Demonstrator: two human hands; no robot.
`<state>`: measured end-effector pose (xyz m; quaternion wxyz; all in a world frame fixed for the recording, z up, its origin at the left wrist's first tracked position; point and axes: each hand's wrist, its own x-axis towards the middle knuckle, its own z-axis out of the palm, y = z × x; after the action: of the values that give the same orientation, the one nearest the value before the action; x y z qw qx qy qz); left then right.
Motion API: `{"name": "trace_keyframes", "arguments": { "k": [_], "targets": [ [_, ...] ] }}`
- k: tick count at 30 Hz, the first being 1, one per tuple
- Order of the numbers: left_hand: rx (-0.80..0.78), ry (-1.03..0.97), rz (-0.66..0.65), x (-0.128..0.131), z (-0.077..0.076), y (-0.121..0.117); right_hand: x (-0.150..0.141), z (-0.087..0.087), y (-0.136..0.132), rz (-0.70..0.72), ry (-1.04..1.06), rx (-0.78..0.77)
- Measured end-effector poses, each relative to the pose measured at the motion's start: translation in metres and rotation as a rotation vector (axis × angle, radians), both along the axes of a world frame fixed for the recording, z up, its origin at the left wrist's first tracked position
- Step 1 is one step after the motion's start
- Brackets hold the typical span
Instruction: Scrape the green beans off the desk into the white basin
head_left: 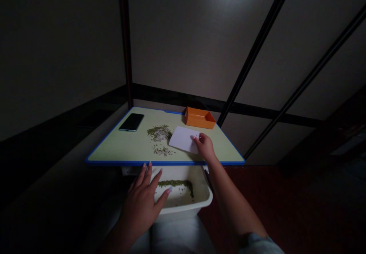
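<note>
Between the thumb and fingers of my right hand [204, 146] is a white card [183, 138], tilted over the pale table top. Its left edge is close to a loose pile of small green and brown grains [159, 133], possibly seeds or lentils. A thinner scatter of grains [163, 151] lies nearer the front edge. My left hand [145, 193] is open, fingers spread, with its fingertips by the table's blue front rim. It partly covers a white plastic tub [204, 200] below the table, which has a band of green grains [178, 183] along its bottom.
An orange open box [199, 118] stands at the back right of the table [114, 149]. A dark-screened phone [132, 122] lies at the left. Panelled walls rise close behind, and a reddish floor [246, 193] shows at the right.
</note>
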<state>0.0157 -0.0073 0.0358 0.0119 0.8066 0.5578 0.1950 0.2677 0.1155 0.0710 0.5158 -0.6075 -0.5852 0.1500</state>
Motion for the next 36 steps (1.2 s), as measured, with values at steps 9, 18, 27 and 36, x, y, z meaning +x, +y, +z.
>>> {"name": "trace_keyframes", "arguments": {
  "k": [9,18,27,36],
  "targets": [
    [0.024,-0.004,-0.003,-0.001,-0.002,-0.001,-0.001,-0.005,0.004,-0.012,-0.053,-0.029],
    [-0.010,-0.001,-0.001,-0.001,-0.002,-0.001,0.005,-0.005,0.002,-0.030,-0.057,-0.041],
    [-0.009,-0.010,0.011,-0.001,-0.002,-0.001,0.021,-0.006,0.000,-0.055,0.032,-0.002],
    [0.020,-0.036,-0.001,-0.002,-0.006,0.000,0.018,-0.003,0.009,-0.033,-0.009,0.034]
  ]
}}
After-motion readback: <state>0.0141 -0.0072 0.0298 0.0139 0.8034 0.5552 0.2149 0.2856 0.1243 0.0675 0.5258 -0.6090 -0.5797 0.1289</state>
